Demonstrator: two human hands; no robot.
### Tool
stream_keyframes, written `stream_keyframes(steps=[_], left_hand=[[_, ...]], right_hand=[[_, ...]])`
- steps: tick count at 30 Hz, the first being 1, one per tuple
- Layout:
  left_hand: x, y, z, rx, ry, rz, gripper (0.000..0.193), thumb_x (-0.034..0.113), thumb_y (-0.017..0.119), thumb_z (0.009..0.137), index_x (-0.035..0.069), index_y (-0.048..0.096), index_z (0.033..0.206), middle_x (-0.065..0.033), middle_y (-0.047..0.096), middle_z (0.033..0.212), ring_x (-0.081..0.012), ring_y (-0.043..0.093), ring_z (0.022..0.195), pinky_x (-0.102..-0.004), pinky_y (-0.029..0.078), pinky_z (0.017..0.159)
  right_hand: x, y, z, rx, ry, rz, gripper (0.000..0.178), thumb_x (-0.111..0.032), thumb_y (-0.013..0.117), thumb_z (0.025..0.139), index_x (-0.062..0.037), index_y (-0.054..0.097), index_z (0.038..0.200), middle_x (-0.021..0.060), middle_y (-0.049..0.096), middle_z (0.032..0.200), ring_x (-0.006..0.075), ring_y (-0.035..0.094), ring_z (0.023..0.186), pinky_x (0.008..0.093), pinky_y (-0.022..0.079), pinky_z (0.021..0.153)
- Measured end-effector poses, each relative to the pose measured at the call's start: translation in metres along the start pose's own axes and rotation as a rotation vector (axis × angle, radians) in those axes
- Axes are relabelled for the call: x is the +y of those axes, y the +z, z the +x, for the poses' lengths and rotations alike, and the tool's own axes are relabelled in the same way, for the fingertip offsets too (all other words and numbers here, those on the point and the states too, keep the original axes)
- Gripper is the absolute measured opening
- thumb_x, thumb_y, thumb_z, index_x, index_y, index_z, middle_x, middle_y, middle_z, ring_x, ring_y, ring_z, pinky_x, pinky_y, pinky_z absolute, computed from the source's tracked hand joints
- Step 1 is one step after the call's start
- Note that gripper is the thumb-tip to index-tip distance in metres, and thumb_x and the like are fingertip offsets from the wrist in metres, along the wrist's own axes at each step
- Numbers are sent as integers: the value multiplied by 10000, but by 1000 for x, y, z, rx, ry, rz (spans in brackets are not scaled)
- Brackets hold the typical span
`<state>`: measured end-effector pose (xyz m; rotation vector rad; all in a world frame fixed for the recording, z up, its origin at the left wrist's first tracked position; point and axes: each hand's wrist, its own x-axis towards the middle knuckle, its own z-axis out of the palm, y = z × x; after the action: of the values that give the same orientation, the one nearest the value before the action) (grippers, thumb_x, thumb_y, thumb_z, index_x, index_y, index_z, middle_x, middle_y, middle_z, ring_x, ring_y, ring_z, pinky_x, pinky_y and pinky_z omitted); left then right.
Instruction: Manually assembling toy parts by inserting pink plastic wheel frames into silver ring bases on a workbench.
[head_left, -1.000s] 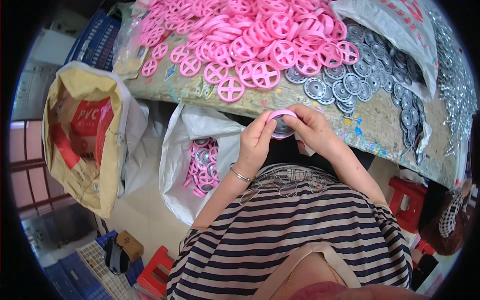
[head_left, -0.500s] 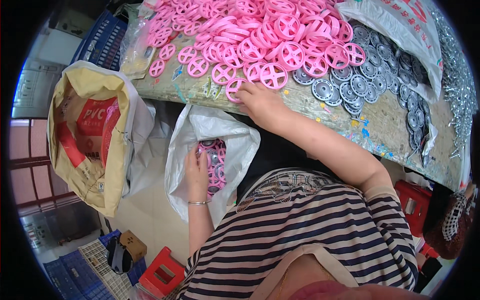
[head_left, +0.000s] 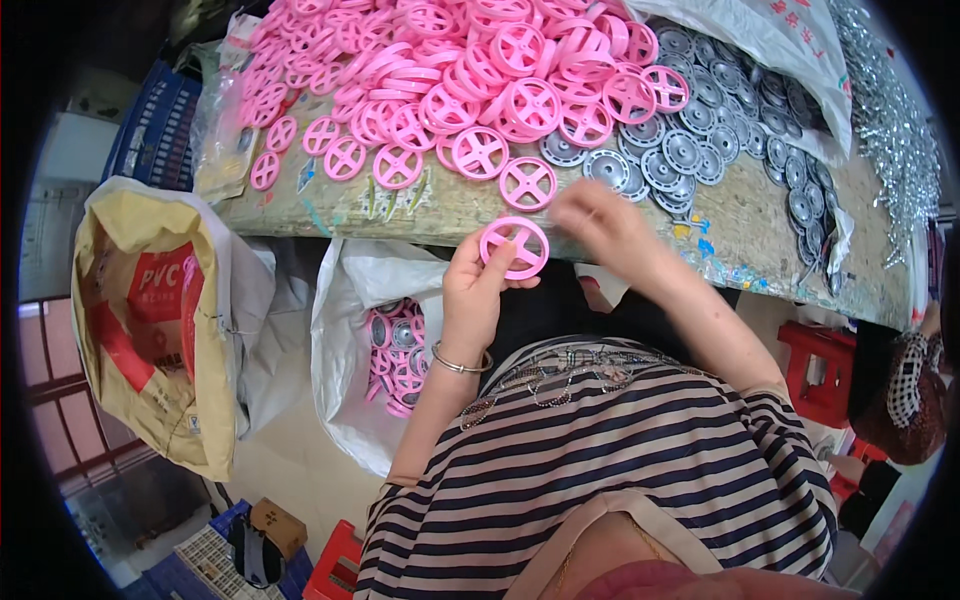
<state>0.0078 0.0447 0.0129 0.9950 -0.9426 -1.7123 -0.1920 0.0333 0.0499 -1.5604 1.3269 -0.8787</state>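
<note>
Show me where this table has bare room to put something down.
The table has a narrow bare strip toward the left, between the pink wheels and its near edge. More bare wood lies at right, between the grey discs and the silver tinsel. Crowded: the far side, under heaped wheels, discs and a white bag.

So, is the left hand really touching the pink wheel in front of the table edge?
Touching. The head view shows the left hand holding the pink wheel, its thumb laid across the wheel's near face.
</note>
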Motion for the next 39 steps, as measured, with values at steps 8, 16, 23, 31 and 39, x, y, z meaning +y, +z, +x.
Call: stream_keyframes(steps=[8,16,23,31,39], left_hand=[[-10,28,11,-139,-173,-88,311,144,476,981,-19,480,1246,-108,577,1149,-189,616,1019,-320,557,836],[-2,41,9,-107,-71,-195,382,62,463,971,-9,404,1342,-100,536,1222,-198,585,1071,-345,542,884],[-4,38,6,-151,6,-108,421,16,476,953,-8,391,1365,-107,534,1222,-174,573,1062,-333,548,886],[-11,16,-10,-66,97,160,366,51,462,965,-49,431,1316,-110,548,1189,-174,581,1039,-326,548,854],[6,-76,-73,524,345,714,278,158,455,983,-43,575,1132,-91,617,1040,-162,578,927,-290,460,836]], right_hand=[[44,-52,20,312,-134,-676,354,-158,715,764,-8,577,1053,136,578,1076,276,561,968,356,459,829],[8,-22,-4,119,-254,-113,325,-79,632,846,-86,618,1170,63,548,908,145,525,765,266,452,721],[12,-7,-11,127,-71,28,289,-98,640,859,-37,614,1140,65,559,937,138,563,857,263,465,734],[-7,9,-19,-36,213,208,156,-144,613,900,-18,613,992,5,567,763,60,521,624,230,412,495],[20,18,17,217,-428,-354,213,-157,681,796,-40,588,947,141,550,966,336,544,921,379,465,784]])
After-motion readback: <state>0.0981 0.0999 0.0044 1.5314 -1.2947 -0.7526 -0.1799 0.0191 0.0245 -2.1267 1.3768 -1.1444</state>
